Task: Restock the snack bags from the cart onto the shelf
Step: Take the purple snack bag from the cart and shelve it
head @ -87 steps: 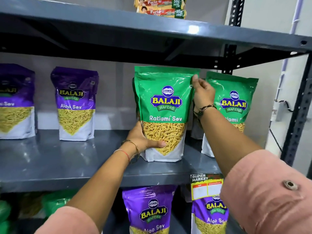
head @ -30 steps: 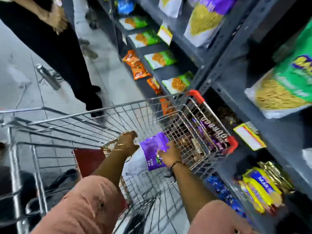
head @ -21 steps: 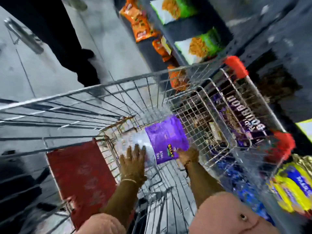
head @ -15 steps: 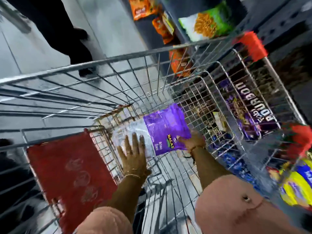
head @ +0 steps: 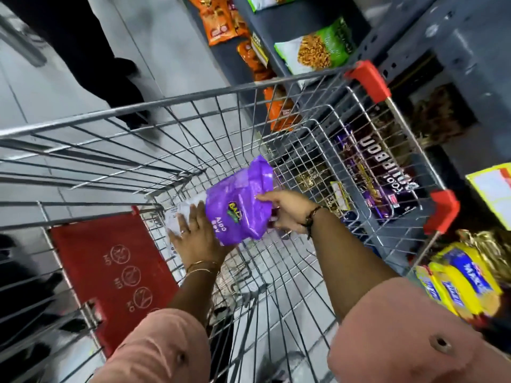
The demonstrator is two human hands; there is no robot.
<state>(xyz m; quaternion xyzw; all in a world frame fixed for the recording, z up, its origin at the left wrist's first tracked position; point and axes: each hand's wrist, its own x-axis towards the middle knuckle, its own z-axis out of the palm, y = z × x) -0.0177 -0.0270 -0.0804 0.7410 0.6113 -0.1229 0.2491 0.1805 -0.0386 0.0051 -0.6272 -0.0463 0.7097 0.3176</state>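
Inside the wire cart (head: pixel 193 114), both hands are closed on a purple snack bag (head: pixel 240 203) that sits tilted above the basket floor, its sealed top edge pointing away from the wearer and toward the cart's far wall. The left hand (head: pixel 195 236) lies against the bag's pale, clear lower end with its fingers (head: pixel 184 223) spread flat along it, a ring on one finger and thin bangles at the wrist. The right hand (head: pixel 287 214) grips the bag's right edge, thumb over the printed purple face and the other fingers curled beneath, a dark thread bracelet at the wrist. Whether the bag touches the wire floor cannot be told. A red fold-down seat flap (head: pixel 110 272) stands at the cart's near left. Just right of the cart runs the grey metal shelf (head: pixel 453 31), carrying a green snack bag (head: pixel 318 48) and orange packets (head: pixel 221 20) farther along, dark biscuit packs (head: pixel 378 175) behind the cart's mesh, and yellow packets (head: pixel 456 288) near the wearer's right sleeve. Someone's dark trouser legs (head: pixel 91 45) stand on the floor beyond the cart.
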